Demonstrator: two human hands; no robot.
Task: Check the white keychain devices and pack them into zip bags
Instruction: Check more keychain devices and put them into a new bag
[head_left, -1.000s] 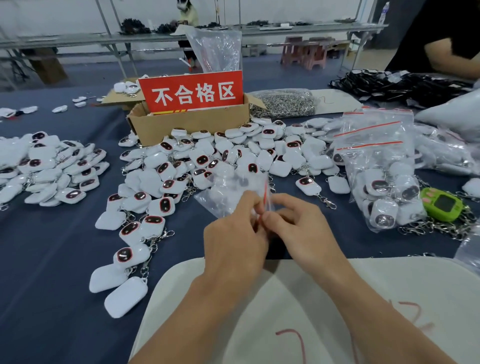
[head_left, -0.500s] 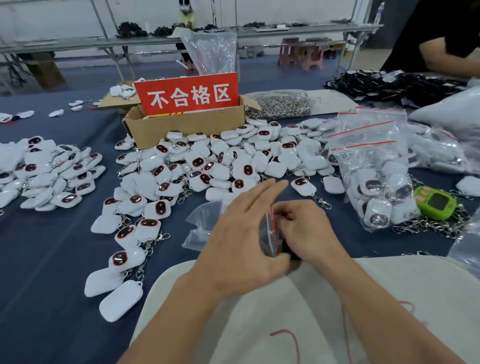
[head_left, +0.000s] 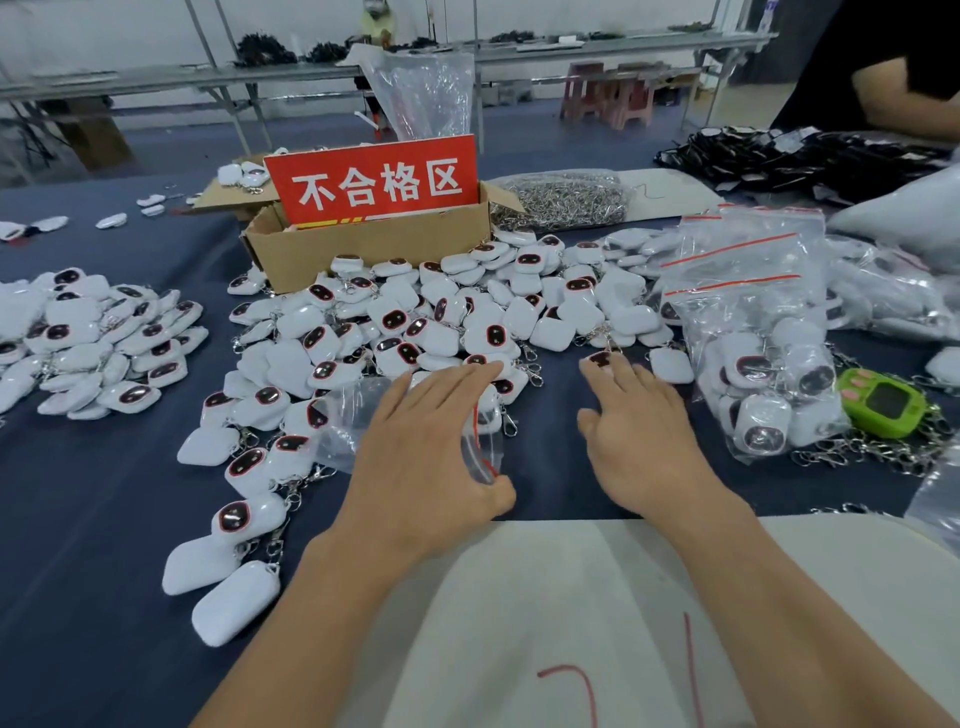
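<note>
1. The left pile of white keychain devices (head_left: 98, 338) lay on the blue table (head_left: 78, 493), well apart from both my hands.
2. A trail of loose devices (head_left: 236, 603) ran along the cloth towards the near edge, some face up and some face down.
3. The cardboard box (head_left: 363, 254) carried a red sign (head_left: 371, 176) and stood just behind the central pile (head_left: 441, 317).
4. The zip bag (head_left: 353, 415), clear with a red seal, lay flat at the near edge of the central pile, partly over a few devices.
5. My left hand (head_left: 431, 441) rested palm down on that bag with its fingers straight and close together, clamping nothing. The thumb touched the bag's sealed edge.
6. My right hand (head_left: 639, 431) was palm down with its fingers spread apart. Its fingertips touched a single device (head_left: 602, 358) lying face up, just right of the central pile.
7. The filled zip bags (head_left: 753, 338) lay stacked near my right hand, each holding several devices.
8. A green gadget (head_left: 883, 402) sat just beside those bags, on loose metal clasps (head_left: 872, 452).
</note>
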